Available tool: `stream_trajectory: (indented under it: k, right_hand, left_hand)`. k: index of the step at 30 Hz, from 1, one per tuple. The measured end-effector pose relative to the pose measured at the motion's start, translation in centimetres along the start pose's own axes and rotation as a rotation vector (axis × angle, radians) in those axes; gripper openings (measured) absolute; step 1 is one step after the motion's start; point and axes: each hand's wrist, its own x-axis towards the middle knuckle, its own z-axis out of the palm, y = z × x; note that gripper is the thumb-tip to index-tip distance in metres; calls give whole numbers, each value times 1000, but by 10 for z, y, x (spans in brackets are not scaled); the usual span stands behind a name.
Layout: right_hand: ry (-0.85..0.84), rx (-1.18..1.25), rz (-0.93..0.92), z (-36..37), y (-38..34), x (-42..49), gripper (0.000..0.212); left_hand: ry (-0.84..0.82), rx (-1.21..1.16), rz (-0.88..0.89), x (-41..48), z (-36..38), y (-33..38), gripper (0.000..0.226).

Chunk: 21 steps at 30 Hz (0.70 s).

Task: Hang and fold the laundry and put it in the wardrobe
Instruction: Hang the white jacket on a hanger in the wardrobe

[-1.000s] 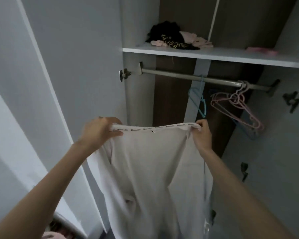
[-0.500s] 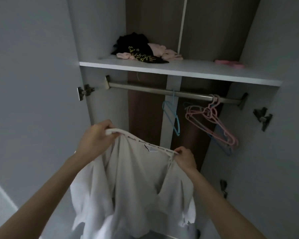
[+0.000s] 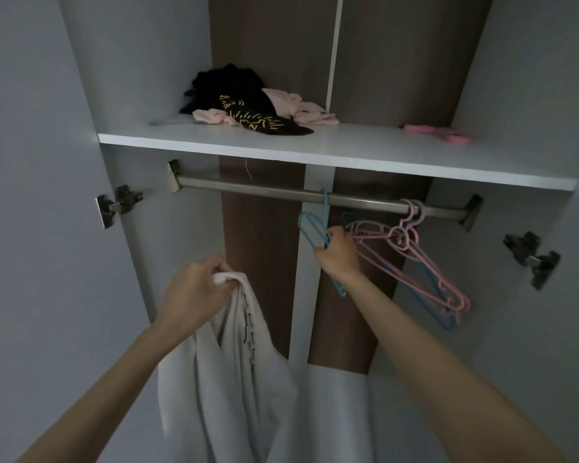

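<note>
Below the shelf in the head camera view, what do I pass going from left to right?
left door hinge → left hand gripping the white garment → teal hanger, gripped by the right hand → pink hangers → right door hinge

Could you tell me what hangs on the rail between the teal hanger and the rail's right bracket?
A bunch of mostly pink hangers, shown in the head view.

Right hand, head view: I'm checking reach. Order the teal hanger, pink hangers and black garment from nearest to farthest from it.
1. Teal hanger, on the rail, gripped by the right hand.
2. Pink hangers, on the rail to its right.
3. Black garment, up on the shelf, left.
</note>
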Motion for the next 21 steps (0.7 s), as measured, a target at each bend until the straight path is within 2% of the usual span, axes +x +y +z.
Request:
stream_trajectory:
  k: [3,7,9,13,15,17,19,21]
  right_hand:
    - [-109,-2,167,18,-1,38,55]
    - [-103,25,249,37,1,75,64]
    - [-98,69,293,45,3,90,55]
    - [-224,276,496,59,0,99,35]
    - [-106,307,449,65,-3,104,37]
    - [92,284,311,67,-2,106,57]
    - [120,291,225,65,-1,102,54]
    - [58,230,212,58,1,94,48]
  left_hand:
    - [-26,-35,0,16,1,-13,27]
    - [-55,-77,-13,38,-2,-33,28]
    - [-62,-89,-8,49,-2,-43,29]
    - [-108,-120,-7,62,0,-57,28]
    - [-128,-133,4,67,1,-61,28]
    - [-135,-157,21,71,3,-66,30]
    - [-148,-163,35,76,5,-69,29]
    - [-166,-163,63,80,10,-72,28]
